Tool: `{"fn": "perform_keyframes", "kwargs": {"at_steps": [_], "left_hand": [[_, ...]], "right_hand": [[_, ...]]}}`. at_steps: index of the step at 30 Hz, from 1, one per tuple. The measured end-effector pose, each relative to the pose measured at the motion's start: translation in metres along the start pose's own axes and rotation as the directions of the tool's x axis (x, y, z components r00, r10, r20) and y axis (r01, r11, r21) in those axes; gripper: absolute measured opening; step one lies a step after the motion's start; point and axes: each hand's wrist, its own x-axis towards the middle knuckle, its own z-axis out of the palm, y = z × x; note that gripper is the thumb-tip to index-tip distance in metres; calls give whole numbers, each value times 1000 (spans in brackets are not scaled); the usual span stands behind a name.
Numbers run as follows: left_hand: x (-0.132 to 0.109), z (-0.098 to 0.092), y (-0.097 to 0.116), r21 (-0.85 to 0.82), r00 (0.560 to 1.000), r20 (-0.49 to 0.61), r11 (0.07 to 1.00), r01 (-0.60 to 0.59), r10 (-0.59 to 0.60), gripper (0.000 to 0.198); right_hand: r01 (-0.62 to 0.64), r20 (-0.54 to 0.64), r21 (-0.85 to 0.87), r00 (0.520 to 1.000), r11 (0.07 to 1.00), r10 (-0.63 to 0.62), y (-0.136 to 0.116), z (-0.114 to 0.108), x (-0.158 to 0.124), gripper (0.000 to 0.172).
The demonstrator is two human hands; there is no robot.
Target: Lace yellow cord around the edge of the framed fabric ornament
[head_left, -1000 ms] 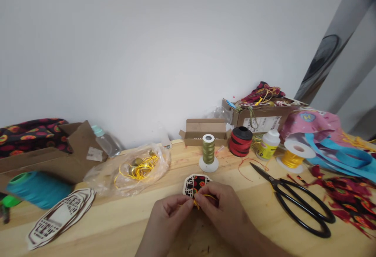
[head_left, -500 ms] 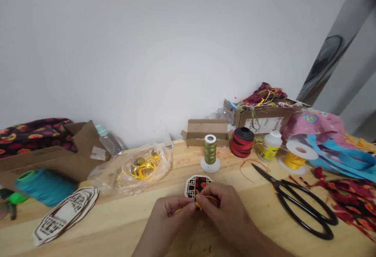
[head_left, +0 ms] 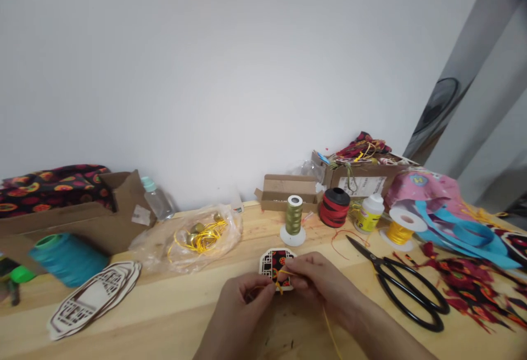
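Observation:
A small cut-out wooden frame, backed with black fabric patterned in red and orange, lies on the table between my hands. Yellow cord runs across its lower edge, with a knot or loop there, and one length hangs below my right wrist. My left hand pinches the cord at the frame's lower edge, thumb against forefinger. My right hand is closed on the cord just right of that point, over the frame's right side. The fingertips partly hide the knot.
Black-handled scissors lie to the right, by fabric scraps. Behind stand an olive thread spool, a red cord spool, a glue bottle and a yellow cord spool. Left are stacked wooden cut-outs and a plastic bag.
My right hand has shifted slightly up and right, drawing the yellow cord, so more of the frame shows. A cord end now hangs below my right wrist. The view has turned slightly right.

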Motion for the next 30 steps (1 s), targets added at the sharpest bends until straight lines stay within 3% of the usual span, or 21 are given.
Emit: {"fn": "perform_keyframes", "kwargs": {"at_steps": [4, 10, 17, 20, 23, 30], "left_hand": [[0, -3, 0, -102, 999, -4, 994, 32, -33, 24], [0, -6, 4, -268, 995, 21, 959, 96, -94, 17], [1, -6, 1, -397, 977, 43, 894, 208, -208, 12], [-1, -5, 5, -467, 981, 95, 863, 193, -169, 16], [-1, -5, 7, -474, 983, 150, 864, 167, -107, 21], [1, -7, 0, -311, 973, 90, 923, 229, -211, 27]], "right_hand": [[-2, 88, 83, 996, 997, -6, 2, 3, -2, 23], [117, 79, -202, 992, 972, -103, 15, 16, 4, 33], [300, 12, -604, 930, 738, -369, 22, 22, 3, 25], [316, 3, -712, 894, 626, -448, 19, 22, -1, 24], [291, 2, -801, 875, 523, -485, 12, 23, -7, 24], [287, 49, -871, 858, 399, -511, 6, 21, -12, 18]]}}
